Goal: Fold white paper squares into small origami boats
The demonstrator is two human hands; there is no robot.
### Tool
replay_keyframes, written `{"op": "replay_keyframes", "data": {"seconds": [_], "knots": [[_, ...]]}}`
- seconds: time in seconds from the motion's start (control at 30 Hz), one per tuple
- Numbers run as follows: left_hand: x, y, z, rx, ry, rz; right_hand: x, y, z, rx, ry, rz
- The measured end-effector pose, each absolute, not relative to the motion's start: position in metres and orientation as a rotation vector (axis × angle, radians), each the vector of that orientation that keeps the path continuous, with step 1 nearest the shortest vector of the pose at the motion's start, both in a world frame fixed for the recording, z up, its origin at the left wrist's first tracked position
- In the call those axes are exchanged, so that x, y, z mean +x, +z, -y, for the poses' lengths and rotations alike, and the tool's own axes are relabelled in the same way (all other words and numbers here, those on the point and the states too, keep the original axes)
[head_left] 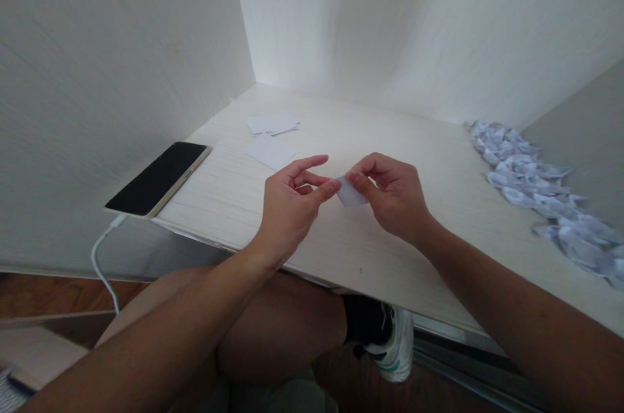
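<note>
A small piece of white paper is held up between both hands, above the middle of the white table. My left hand pinches its left corner between thumb and a finger, with the index finger stretched out above. My right hand grips the paper's upper right part, thumb in front and the other fingers curled behind. Beyond my left hand, white paper pieces lie on the table: a few overlapping at the back and one nearer.
A phone with a white cable lies at the table's left edge. Along the right side runs a long heap of crumpled or folded white papers. White walls stand behind and at the sides; the table's front edge is above my legs.
</note>
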State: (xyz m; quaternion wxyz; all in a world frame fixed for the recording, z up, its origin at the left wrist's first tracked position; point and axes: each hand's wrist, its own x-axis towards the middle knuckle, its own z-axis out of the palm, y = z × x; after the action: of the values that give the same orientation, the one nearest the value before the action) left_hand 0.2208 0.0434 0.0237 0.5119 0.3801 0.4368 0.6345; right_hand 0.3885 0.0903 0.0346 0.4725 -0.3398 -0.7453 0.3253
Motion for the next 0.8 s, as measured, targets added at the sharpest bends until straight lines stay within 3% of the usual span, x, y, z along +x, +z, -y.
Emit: {"op": "replay_keyframes", "data": {"seconds": [0.8], "knots": [[0.2193,0.0159,-0.0499,1.143,1.38,-1.229,0.3846,0.0357,-0.0892,-0.932,0.751,1.778]]}}
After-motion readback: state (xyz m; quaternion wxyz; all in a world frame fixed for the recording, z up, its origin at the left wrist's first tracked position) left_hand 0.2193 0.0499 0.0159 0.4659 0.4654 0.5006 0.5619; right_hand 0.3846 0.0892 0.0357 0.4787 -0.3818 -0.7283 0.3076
